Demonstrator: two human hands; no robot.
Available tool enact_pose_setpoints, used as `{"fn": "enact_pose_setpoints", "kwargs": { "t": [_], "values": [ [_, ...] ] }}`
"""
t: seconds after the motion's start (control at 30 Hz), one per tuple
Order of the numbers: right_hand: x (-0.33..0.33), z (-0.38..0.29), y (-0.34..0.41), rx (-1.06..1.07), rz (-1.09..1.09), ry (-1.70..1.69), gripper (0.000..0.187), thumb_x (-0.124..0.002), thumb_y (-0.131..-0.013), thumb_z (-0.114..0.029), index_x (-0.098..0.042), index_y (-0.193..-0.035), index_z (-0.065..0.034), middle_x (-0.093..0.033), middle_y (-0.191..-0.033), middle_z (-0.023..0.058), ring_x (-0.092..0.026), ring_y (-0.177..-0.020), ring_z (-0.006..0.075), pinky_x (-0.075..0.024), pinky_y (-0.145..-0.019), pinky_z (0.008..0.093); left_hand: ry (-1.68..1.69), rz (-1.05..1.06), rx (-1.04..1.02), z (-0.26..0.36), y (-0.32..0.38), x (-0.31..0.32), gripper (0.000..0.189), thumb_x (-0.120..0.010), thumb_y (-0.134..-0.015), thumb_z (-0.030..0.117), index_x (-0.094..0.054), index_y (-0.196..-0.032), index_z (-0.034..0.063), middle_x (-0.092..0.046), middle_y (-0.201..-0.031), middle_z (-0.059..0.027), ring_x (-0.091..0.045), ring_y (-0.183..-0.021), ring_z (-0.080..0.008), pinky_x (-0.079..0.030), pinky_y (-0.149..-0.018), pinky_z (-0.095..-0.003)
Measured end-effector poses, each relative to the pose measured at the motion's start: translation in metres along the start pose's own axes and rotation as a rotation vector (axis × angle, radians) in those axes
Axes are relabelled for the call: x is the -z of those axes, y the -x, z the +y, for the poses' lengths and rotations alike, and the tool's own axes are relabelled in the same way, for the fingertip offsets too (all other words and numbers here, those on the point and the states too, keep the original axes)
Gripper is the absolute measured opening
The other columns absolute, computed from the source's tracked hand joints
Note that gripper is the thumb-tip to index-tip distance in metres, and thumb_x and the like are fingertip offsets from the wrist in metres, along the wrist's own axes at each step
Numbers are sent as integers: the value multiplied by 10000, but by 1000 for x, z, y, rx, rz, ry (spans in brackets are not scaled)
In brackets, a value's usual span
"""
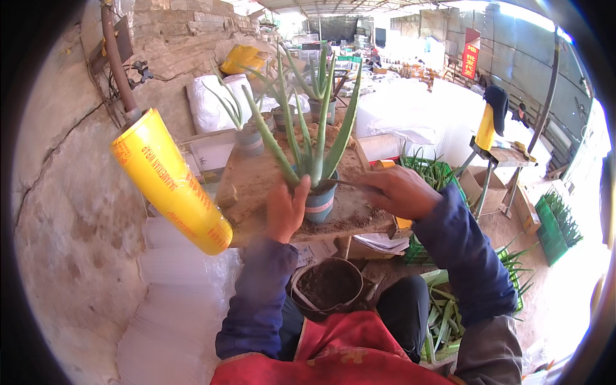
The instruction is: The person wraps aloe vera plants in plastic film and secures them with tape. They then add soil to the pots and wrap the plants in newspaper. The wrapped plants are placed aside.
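Note:
An aloe plant [315, 144] stands upright in a blue-grey plastic pot [319, 206] near the front edge of the wooden table [255, 185]. My left hand [286, 208] is at the pot's left side, its thumb against the base of the leaves; how firmly it grips is not plain. My right hand [402, 191] is closed on a thin dark tool [353, 184], whose far end reaches the soil at the pot's right rim. The tool's exact kind cannot be told. Below the table edge, in front of my body, is a bucket of dark soil [328, 284].
More potted aloes [321, 108] stand at the table's back. A yellow roll of wrap [173, 183] hangs on a pole at left. Green crates [553, 231] of aloe plants and a cardboard box [483, 187] are at right. Cut leaves [442, 317] lie beside my knee.

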State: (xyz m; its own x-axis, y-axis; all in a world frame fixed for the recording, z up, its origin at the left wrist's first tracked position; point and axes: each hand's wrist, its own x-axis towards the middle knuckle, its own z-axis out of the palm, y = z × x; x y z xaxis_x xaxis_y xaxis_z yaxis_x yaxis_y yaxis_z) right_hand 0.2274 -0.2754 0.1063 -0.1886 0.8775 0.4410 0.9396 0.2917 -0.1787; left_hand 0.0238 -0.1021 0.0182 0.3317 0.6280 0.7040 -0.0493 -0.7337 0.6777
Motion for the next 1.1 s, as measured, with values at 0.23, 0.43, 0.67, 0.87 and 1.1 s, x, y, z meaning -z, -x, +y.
{"fn": "enact_pose_setpoints", "kwargs": {
  "t": [0.23, 0.43, 0.67, 0.87, 1.1],
  "values": [
    [-2, -19, -49, -74, -223, 161, 328, -580, -901, -195, -700, -1199, -125, -702, -904, 198, -674, -873, 393, -521, -805, 492, 73, -16, -3, -5, -1, -3, 286, -600, -988, 243, -591, -1097, -20, -667, -878, -172, -657, -826, -314, -496, -753, -402],
    [28, -17, -50, -91, -373, 197, 307, -568, -887, -208, -739, -1134, -143, -705, -912, 197, -680, -863, 389, -534, -809, 488, 21, -2, -31, -15, -1, -6, 245, -561, -1012, 212, -561, -1101, -16, -628, -870, -112, -602, -811, -223, -476, -739, -356],
    [5, -19, -51, -145, -295, 130, 289, -539, -904, -208, -735, -1094, -114, -700, -885, 200, -682, -845, 391, -537, -795, 491, 0, 11, -38, -18, 0, -8, 224, -544, -1017, 193, -559, -1090, -18, -611, -861, -90, -570, -785, -198, -464, -728, -346],
    [4, -17, -47, -171, -342, 134, 259, -535, -906, -206, -730, -1041, -101, -691, -867, 212, -679, -841, 408, -534, -799, 502, -11, 29, -62, -19, -2, -10, 211, -571, -983, 179, -551, -1062, -16, -618, -842, -165, -631, -782, -304, -493, -732, -401],
    [6, -16, -52, -138, -325, 92, 274, -531, -898, -196, -733, -1061, -108, -692, -876, 215, -677, -845, 404, -531, -783, 508, 19, 54, -57, -27, -1, -13, 248, -568, -988, 180, -536, -1126, -23, -623, -877, -157, -633, -799, -291, -495, -750, -398]
  ]
}}
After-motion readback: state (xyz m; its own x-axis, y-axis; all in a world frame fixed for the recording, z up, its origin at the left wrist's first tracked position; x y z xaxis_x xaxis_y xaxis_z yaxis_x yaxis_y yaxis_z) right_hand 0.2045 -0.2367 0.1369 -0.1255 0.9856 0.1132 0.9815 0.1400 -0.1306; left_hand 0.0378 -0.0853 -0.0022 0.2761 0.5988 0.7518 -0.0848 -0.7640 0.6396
